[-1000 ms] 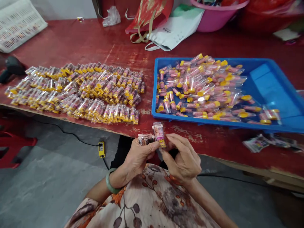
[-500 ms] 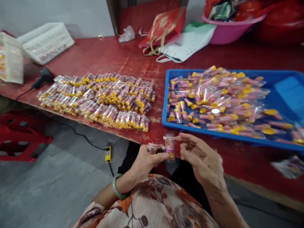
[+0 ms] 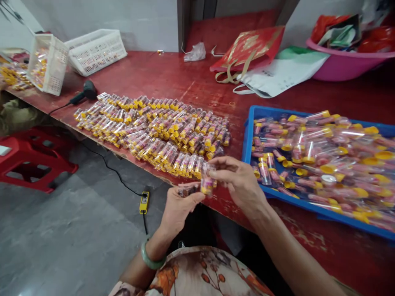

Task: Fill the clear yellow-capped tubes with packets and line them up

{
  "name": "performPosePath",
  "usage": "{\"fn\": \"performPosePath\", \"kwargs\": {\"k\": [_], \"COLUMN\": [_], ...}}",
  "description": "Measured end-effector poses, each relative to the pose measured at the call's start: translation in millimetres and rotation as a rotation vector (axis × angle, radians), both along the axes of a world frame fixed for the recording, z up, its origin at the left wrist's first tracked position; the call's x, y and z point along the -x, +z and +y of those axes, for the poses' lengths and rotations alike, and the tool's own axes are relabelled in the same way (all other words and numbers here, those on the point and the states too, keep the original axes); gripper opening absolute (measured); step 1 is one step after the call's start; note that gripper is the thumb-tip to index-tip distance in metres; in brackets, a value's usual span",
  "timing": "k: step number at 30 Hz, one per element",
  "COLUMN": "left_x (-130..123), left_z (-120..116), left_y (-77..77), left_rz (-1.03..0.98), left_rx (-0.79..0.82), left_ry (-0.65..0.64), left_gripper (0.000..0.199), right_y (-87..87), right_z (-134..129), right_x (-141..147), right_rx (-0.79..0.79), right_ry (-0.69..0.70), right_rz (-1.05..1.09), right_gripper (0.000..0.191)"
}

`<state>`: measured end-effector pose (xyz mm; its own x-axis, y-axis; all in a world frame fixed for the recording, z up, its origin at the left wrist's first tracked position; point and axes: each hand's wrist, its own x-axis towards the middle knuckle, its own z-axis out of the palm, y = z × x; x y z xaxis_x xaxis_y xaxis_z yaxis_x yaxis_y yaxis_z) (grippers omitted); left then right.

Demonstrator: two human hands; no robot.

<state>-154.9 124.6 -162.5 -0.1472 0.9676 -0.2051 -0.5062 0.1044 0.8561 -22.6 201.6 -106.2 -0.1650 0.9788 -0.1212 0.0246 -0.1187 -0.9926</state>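
A small clear tube with a yellow end and a printed sleeve stands nearly upright between my hands, over the table's front edge. My left hand, a green bangle at its wrist, grips the lower end with the thumb. The same hand keeps a small stack of printed film sleeves in its fingers. Closed at the tube's upper end are the thumb and fingertips of my right hand. Just beyond, sleeved tubes lie in packed rows. To the right, a blue tray holds pink tubes with yellow caps.
A black hair dryer lies left of the rows, near white baskets. Behind are a red bag, a white bag and a pink basin. A red stool and yellow power strip are below.
The view has swung left. My right hand has come in from beside the tube and closed on its upper end. The left hand still grips the tube and the sleeves.
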Motion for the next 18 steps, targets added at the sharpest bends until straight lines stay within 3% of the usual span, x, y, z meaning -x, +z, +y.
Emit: {"fn": "performPosePath", "kwargs": {"k": [2,4,7,10,14,18], "left_x": [13.1,24.2,33.2,32.5,17.7,-10.4], "left_z": [2.6,1.7,-6.6,-15.2,-12.4,-6.4], "left_y": [-4.7,-6.7,-4.3,-0.3,0.2,2.0], "left_rz": [-0.037,-0.131,-0.347,-0.425,-0.28,-0.251], "left_rx": [0.036,0.11,0.235,0.306,0.316,0.313], "left_ry": [0.198,0.314,0.275,0.193,0.045,-0.148], "left_gripper": [0.036,0.035,0.028,0.027,0.035,0.037], "right_y": [-6.7,-15.3,-22.7,-15.9,1.9,11.7], "right_z": [24.0,45.8,62.9,60.2,44.9,20.6], "right_x": [25.9,51.5,80.6,88.6,57.4,-38.3], "right_rx": [-0.046,-0.13,-0.235,-0.336,-0.509,-0.56], "right_ry": [-0.015,0.003,0.046,0.05,-0.013,-0.19], "right_rz": [-0.082,-0.222,-0.383,-0.524,-0.759,-0.958], "right_gripper": [0.028,0.022,0.02,0.026,0.029,0.02]}}
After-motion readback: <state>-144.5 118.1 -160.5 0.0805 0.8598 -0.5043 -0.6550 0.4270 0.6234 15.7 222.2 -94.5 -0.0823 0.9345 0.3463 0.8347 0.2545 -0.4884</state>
